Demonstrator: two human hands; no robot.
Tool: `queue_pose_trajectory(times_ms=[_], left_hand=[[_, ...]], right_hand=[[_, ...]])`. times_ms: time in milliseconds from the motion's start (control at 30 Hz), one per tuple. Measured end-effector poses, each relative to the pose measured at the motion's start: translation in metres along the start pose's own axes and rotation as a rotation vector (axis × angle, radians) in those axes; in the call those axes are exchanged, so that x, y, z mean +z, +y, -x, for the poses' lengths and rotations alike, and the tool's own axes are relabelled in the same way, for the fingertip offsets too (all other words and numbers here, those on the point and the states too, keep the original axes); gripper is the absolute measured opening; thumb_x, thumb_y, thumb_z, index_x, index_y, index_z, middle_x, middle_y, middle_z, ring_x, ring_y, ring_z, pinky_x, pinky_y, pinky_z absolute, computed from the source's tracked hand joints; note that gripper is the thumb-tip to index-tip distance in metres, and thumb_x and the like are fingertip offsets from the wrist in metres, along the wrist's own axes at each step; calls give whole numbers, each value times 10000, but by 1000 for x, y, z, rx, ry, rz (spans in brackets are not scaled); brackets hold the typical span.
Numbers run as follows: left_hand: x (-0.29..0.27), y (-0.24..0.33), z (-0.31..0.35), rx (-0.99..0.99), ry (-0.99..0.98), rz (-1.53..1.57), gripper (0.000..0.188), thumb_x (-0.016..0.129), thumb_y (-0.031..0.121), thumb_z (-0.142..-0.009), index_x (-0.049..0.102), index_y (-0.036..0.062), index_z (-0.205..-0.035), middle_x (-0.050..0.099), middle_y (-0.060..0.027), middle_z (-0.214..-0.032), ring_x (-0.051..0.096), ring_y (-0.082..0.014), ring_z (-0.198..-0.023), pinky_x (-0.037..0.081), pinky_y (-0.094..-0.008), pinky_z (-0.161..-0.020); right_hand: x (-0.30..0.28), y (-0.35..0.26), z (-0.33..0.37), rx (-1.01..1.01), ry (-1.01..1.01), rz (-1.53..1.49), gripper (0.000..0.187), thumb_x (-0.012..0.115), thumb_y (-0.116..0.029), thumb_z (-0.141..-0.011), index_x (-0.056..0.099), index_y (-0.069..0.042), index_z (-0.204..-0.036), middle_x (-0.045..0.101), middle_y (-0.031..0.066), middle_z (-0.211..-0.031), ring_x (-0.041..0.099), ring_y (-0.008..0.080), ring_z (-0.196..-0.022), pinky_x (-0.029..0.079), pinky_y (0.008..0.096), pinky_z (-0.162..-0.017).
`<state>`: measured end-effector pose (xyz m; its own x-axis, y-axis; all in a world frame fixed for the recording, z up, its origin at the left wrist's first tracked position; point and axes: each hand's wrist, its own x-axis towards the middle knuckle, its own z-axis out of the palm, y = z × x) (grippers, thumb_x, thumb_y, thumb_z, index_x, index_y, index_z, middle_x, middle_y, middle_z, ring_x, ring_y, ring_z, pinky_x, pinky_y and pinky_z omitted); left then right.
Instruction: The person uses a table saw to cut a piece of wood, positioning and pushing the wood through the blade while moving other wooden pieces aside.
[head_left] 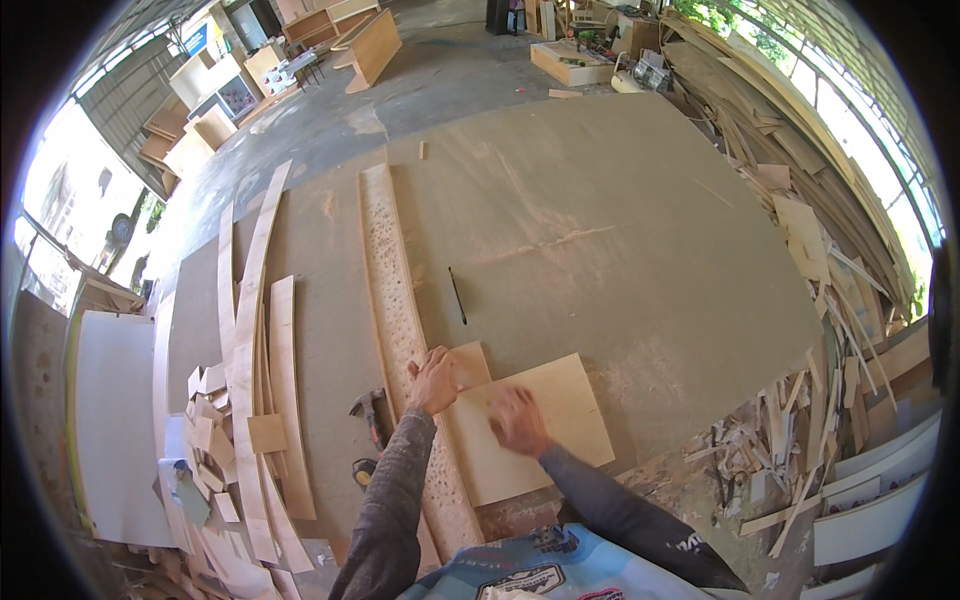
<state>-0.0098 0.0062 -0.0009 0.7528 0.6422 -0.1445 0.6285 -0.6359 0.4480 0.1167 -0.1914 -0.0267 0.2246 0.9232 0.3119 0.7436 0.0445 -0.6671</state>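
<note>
Plywood is what both your hands are on: a pale square panel [530, 425] lies flat on the big grey sheet [620, 250], straight ahead of you, its long edge running slightly up to your right. Your left hand [435, 380] sits at the panel's upper left corner, fingers curled over a smaller wood piece [470, 365] beside the long rough strip [400, 320]. Your right hand [518, 420] rests palm down near the panel's middle, blurred, so its fingers are hard to read; neither hand is clamped round anything. A hammer [368, 410] lies just left of your left forearm, a pencil [457, 295] farther up.
</note>
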Motion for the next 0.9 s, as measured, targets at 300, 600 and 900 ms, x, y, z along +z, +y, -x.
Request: queue_pose_trajectory(times_ms=[300, 600, 900], left_hand=[[-2, -3, -2, 117, -41, 50, 514, 826, 240, -744, 607, 69, -1177, 499, -90, -1388, 400, -281, -1412, 222, -669, -1052], [-19, -13, 3, 148, -187, -21, 846, 882, 479, -624, 581, 48, -1287, 340, -201, -1597, 305, -341, -1498, 139, -685, -1131], [-29, -22, -18, 175, -186, 22, 803, 915, 421, -582, 601, 73, -1234, 381, -198, -1575, 343, -342, -1478, 199, -599, -1120]], right_hand=[[-38, -36, 156, 11, -121, 138, 448, 703, -292, -910, 624, -109, -1311, 465, 108, -1539, 370, 298, -1477, 242, 522, -1216], [-26, -21, 166, -22, -212, 265, 555, 707, -299, -882, 549, -168, -1397, 436, 72, -1570, 364, 270, -1484, 214, 556, -1222], [-21, -19, 147, 3, -144, 218, 446, 691, -250, -891, 623, -141, -1318, 455, 86, -1549, 363, 271, -1481, 202, 542, -1227]])
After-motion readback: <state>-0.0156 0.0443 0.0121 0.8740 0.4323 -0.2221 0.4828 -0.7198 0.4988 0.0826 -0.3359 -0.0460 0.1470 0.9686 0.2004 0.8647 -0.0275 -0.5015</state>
